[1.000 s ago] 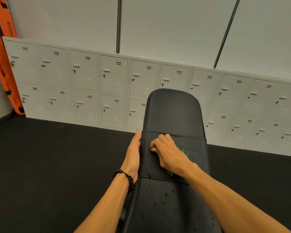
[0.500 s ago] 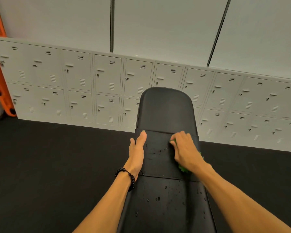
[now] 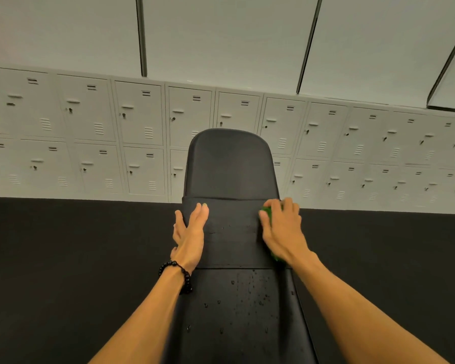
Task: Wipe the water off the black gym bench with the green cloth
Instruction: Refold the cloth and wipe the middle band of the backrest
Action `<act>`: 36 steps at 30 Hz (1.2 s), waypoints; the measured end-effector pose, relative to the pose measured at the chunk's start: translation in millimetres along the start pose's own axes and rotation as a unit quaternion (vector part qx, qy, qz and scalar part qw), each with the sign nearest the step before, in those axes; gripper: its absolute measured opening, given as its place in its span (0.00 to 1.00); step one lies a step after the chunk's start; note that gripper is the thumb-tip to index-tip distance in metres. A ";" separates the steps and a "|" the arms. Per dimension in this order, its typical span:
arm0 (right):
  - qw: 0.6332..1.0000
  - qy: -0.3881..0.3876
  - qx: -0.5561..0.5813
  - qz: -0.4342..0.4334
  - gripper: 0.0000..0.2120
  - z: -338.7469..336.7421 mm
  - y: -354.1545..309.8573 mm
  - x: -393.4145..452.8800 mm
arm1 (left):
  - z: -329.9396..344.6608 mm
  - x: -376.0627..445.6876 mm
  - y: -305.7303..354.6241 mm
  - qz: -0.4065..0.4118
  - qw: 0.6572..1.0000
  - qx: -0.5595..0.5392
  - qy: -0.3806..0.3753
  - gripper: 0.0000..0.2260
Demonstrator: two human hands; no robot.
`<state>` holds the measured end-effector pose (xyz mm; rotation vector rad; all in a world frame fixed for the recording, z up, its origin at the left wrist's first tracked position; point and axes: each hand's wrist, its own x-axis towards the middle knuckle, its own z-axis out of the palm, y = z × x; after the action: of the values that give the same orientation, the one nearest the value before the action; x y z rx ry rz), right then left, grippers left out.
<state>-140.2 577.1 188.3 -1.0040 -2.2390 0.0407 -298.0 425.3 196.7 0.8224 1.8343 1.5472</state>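
The black gym bench (image 3: 231, 166) runs away from me up the middle of the view. Water drops dot its near pad around (image 3: 250, 290). My right hand (image 3: 283, 228) presses the green cloth (image 3: 267, 212) onto the right edge of the middle pad; only green bits show at my fingertips and under my wrist. The fingers curl over the cloth. My left hand (image 3: 191, 232) rests flat with straight fingers on the left edge of the same pad. A dark bead bracelet sits on the left wrist.
A row of white lockers (image 3: 90, 132) lines the wall behind the bench. Black rubber floor (image 3: 63, 271) lies on both sides of the bench.
My right hand has slid the green cloth from the left-middle of the pad across to its right edge. The left hand stayed at the left edge. The view shifted rightwards.
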 end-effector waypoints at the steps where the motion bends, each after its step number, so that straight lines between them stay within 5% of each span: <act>1: 0.999 -0.019 -0.006 -0.042 0.11 0.3 -6.6 -7.6 | -0.7 0.2 -1.2 0.001 1.000 -0.002 -0.001 0.28; 4: 0.987 -0.062 -0.011 -0.151 0.12 -4.1 1.2 -37.9 | -1.0 0.6 -1.2 0.001 1.000 -0.006 0.000 0.28; 10: 0.996 0.015 0.063 0.054 0.11 -1.7 12.0 -16.2 | 5.1 -1.4 0.8 -0.021 1.000 0.006 0.015 0.34; 15: 0.978 -0.074 0.030 -0.190 0.09 -4.3 16.2 -46.5 | 10.9 0.9 1.4 -0.008 0.987 0.163 -0.002 0.29; 20: 0.994 0.009 0.107 -0.004 0.06 0.3 18.1 -19.5 | 10.3 4.6 -1.5 -0.013 0.984 0.179 -0.004 0.27; 25: 0.977 -0.046 0.043 -0.203 0.08 3.2 1.4 -52.8 | 10.5 6.4 -1.3 -0.014 0.983 0.182 -0.006 0.26; 31: 0.999 -0.021 0.043 -0.024 0.09 -5.5 15.5 -17.8 | 9.6 5.1 0.7 -0.012 0.982 0.189 -0.009 0.26; 36: 0.995 -0.052 -0.045 -0.075 0.13 -1.7 -8.4 -17.0 | 9.0 5.0 0.0 -0.011 0.985 0.173 -0.013 0.26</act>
<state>-136.6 559.3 182.4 -0.8959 -2.4239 -0.0767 -294.2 434.7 195.1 0.9676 2.1181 1.2116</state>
